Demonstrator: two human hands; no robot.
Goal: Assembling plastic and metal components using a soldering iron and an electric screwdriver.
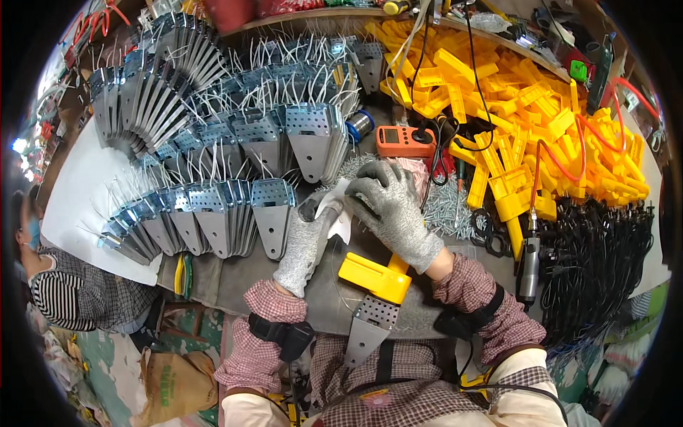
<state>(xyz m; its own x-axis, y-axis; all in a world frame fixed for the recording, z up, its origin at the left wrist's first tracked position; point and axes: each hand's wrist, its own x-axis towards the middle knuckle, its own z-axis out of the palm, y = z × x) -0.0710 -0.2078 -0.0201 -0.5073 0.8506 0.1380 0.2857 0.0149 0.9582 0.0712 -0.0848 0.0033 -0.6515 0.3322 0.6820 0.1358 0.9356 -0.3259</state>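
Note:
My left hand [304, 235], in a grey knit glove, is closed on a thin white sheet-like piece [342, 224]; its kind I cannot make out. Close beside it, my right hand [393, 210], gloved alike, has its fingers curled with the tips at the upper part of the white piece. Whether something small is pinched there is hidden. Below the hands a yellow plastic housing [371, 277] lies on the grey work surface [306, 306]. A perforated grey metal bracket [369, 331] adjoins it and reaches past the table's near edge.
Rows of metal brackets [272, 217] with white wires fill the left. Behind my right hand are loose screws [449, 208], an orange meter [405, 141] and a solder spool [360, 124]. Yellow housings [509, 107], black cables [594, 270] and a power screwdriver [529, 269] occupy the right.

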